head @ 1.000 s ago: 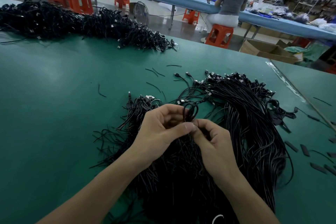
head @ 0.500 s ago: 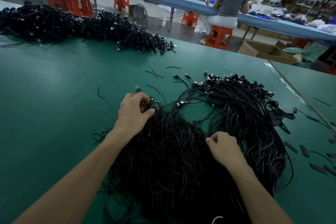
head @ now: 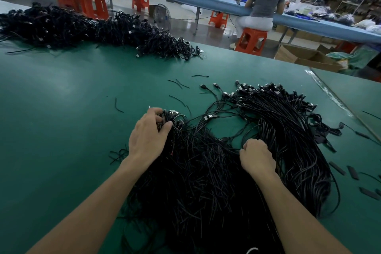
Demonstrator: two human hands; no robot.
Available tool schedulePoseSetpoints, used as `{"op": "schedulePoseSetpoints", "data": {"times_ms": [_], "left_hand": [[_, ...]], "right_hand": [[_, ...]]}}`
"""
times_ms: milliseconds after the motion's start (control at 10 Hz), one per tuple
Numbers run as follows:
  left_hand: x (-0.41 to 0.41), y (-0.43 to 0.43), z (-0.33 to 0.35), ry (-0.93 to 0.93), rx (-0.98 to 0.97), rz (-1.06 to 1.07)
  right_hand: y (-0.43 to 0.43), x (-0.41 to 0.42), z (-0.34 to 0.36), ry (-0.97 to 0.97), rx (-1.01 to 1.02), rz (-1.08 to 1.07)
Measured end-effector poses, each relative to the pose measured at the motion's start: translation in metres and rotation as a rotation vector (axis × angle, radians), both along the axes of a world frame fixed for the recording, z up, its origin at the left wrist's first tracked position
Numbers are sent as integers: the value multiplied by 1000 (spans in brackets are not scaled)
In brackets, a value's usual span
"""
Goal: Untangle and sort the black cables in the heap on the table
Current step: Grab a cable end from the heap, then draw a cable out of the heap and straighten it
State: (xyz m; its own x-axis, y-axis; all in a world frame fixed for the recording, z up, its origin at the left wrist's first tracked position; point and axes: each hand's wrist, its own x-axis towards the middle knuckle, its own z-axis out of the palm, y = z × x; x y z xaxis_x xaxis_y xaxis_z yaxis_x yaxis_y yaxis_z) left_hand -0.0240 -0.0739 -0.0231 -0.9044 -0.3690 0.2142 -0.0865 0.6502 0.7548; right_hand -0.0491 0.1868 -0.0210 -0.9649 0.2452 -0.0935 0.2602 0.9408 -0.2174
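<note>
- The left hand [head: 148, 136] and right hand [head: 257, 159] are now being held apart. A second ago they were being pressed together around one loop.
- A bunch of silver-tipped plug ends [head: 175, 116] is being gripped under the left hand's curled fingers.
- The right hand is being kept curled on the heap of thin black cables [head: 206, 187] beneath it. Whether a strand is being pinched cannot be told.
- Plug ends are probably being gathered for sorting.
</note>
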Motion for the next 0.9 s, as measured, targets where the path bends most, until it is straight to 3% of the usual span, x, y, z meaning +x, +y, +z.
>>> {"op": "schedulePoseSetpoints", "data": {"times_ms": [100, 200, 400, 600, 700, 800, 900], "left_hand": [[3, -1, 5, 99, -6, 23], [6, 5, 14, 246, -65, -37], [15, 34, 33, 336, -62, -319], [23, 62, 40, 136, 130, -671], [26, 74, 31, 78, 288, -597], [27, 94, 28, 150, 622, -400], [21, 92, 38, 178, 790, -260]], "right_hand": [[2, -7, 0, 27, -180, -25], [0, -9, 14, 178, -487, -75], [-6, 6, 55, 369, -677, -75], [-63, 64, 111, 454, -708, 396], [-93, 103, 123, 329, -733, 730], [-103, 125, 127, 253, -715, 964], [-90, 124, 130, 356, -666, 950]]}}
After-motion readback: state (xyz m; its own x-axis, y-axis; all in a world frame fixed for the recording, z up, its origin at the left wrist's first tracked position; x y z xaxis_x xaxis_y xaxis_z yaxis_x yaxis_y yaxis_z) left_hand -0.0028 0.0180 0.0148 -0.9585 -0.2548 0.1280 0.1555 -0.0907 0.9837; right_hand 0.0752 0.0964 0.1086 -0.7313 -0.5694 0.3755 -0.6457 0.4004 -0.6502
